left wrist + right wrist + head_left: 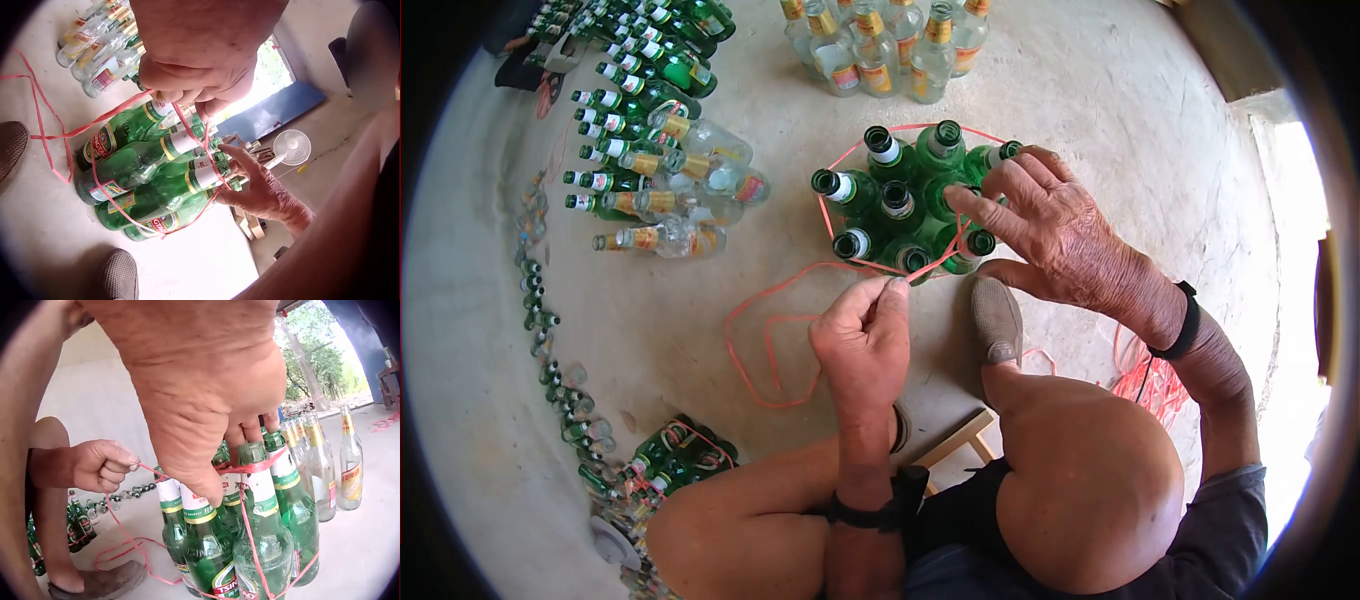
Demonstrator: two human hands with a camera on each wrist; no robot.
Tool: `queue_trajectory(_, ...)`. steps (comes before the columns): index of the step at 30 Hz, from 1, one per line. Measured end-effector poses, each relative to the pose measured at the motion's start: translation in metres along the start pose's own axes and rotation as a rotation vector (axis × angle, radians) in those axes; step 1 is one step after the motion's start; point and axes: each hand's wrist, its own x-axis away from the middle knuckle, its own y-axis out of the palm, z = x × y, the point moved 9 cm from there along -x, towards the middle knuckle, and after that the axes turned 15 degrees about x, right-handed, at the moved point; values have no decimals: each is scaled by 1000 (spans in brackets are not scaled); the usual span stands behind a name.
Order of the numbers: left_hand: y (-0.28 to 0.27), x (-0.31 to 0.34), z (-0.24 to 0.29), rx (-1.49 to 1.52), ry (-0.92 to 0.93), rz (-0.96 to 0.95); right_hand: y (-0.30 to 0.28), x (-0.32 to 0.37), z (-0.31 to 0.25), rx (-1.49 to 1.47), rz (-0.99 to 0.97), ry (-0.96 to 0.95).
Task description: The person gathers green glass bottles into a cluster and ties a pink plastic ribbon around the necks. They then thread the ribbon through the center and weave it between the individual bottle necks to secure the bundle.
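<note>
Several green beer bottles (898, 203) stand upright in a tight cluster on the floor, with pink-red twine around their bodies. My left hand (862, 335) pinches the twine (940, 258) between thumb and fingertips at the cluster's near side. From there the twine runs taut to the bottle necks; in the right wrist view it crosses the neck of a near bottle (253, 481). Over the right side of the cluster is my right hand (1065, 235), its fingers spread and loosely bent among the necks. Its fingertips are partly hidden in the right wrist view.
Loose twine (735, 340) trails on the floor at left, and a tangled twine heap (1155, 385) lies at right. Clear bottles (875, 55) stand beyond the cluster. Rows of bottles (640, 130) lie at left. A tied bundle (680, 455) is near my knee. One shoe (997, 320) is beside the cluster.
</note>
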Motion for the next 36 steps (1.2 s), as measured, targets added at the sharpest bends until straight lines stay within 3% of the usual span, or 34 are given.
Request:
queue_trajectory(5,7,-20,2,-1,58,14,8,-11,-23,-203,106,-7)
queue_trajectory(14,20,-42,-7,-290,295,58,37,-22,-29,-171,100,25)
queue_trajectory(22,23,-35,-7,-515,428,121,47,-34,-28,-150,-63,134)
queue_trajectory(26,23,-34,-4,-548,450,142,56,-39,-30,-92,-160,132)
queue_trajectory(36,17,-33,-18,-480,420,155,63,-51,-40,-7,-167,72)
